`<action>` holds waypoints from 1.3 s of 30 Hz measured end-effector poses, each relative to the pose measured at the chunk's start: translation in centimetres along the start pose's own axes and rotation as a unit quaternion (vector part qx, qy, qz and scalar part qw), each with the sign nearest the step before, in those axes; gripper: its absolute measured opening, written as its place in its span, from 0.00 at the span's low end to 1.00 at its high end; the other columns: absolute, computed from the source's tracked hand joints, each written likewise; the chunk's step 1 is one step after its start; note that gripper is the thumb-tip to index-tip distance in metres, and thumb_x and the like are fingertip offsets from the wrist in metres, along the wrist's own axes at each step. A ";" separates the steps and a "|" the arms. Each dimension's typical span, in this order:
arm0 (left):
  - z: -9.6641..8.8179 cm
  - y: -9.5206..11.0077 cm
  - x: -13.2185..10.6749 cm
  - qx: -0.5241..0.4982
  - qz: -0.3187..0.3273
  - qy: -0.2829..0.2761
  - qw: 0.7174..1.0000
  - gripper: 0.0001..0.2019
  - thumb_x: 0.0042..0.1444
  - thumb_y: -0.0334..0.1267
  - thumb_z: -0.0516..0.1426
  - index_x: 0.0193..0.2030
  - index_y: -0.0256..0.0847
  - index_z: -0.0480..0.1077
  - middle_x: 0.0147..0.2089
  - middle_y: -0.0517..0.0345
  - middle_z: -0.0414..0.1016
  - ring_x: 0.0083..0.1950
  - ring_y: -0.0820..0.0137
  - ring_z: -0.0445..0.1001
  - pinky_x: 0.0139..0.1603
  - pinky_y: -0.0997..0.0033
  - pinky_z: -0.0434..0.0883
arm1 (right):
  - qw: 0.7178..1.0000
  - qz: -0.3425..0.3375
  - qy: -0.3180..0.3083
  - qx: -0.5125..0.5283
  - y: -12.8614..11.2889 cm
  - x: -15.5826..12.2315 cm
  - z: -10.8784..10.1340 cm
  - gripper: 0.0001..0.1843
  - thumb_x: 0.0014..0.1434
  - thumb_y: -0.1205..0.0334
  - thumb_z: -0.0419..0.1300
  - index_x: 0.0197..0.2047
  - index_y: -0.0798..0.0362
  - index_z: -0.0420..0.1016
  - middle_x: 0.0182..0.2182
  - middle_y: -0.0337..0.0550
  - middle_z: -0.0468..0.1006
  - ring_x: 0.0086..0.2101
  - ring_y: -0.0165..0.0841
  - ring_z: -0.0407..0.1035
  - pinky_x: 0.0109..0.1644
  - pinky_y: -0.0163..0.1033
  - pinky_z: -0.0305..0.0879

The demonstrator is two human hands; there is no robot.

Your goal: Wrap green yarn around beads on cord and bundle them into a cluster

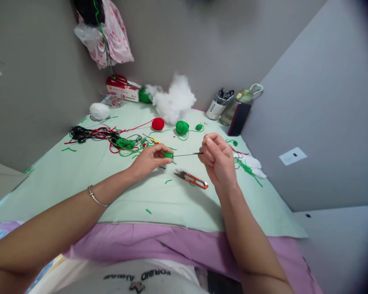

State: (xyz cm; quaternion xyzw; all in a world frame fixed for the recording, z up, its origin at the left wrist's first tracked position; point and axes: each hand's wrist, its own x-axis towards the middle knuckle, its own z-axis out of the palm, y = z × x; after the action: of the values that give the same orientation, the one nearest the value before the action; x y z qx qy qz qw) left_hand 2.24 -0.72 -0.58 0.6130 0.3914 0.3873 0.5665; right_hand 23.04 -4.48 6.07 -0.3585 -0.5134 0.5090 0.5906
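My left hand [149, 159] pinches a small green crocheted piece [168, 155] between thumb and fingers, just above the pale green table cover [88, 179]. My right hand [218, 159] is closed on the end of a thin dark hook or needle [187, 154] whose tip points left into the green piece. A silver bangle [95, 197] sits on my left wrist. Orange-handled thread snips [191, 179] lie on the cover right below my hands.
A red yarn ball [158, 123], a green yarn ball [182, 127], a white yarn ball [99, 110] and white stuffing [175, 102] lie further back. A tangle of black, red and green yarn [104, 136] spreads at left. A pen jar [217, 107], bottle [237, 104] and dark phone [239, 119] stand by the right wall.
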 end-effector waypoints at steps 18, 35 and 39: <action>-0.6 0.1 -0.2 -0.026 0.041 0.009 0.999 0.19 0.49 0.43 0.69 0.48 0.43 0.78 0.39 0.60 0.72 0.39 0.71 0.68 0.41 0.70 0.66 | 0.851 -0.208 -0.080 -0.475 2.8 -0.9 0.2 0.08 0.65 0.69 0.58 0.37 0.52 0.78 0.30 0.40 0.68 0.31 0.30 0.64 0.35 0.37 0.60; 0.1 0.6 -0.7 -0.011 0.055 0.043 0.998 0.17 0.46 0.40 0.70 0.44 0.40 0.78 0.37 0.58 0.75 0.38 0.70 0.71 0.42 0.67 0.68 | 0.928 -0.047 -0.083 -0.360 3.7 -0.3 0.0 0.04 0.60 0.66 0.61 0.33 0.52 0.77 0.30 0.38 0.70 0.27 0.28 0.60 0.33 0.37 0.57; 0.3 0.2 -0.8 0.027 0.104 0.059 0.992 0.15 0.47 0.38 0.68 0.43 0.40 0.79 0.39 0.57 0.74 0.39 0.69 0.71 0.44 0.65 0.68 | 0.932 -0.038 -0.082 -0.350 4.1 -0.3 0.5 0.05 0.60 0.65 0.62 0.32 0.52 0.77 0.29 0.37 0.67 0.27 0.28 0.60 0.34 0.37 0.57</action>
State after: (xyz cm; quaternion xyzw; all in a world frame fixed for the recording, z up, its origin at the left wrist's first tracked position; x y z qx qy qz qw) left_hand 2.18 -1.59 -0.40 0.6413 0.3686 0.4692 0.4825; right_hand 21.67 -3.92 2.26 -0.4802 -0.7187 0.3019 0.4022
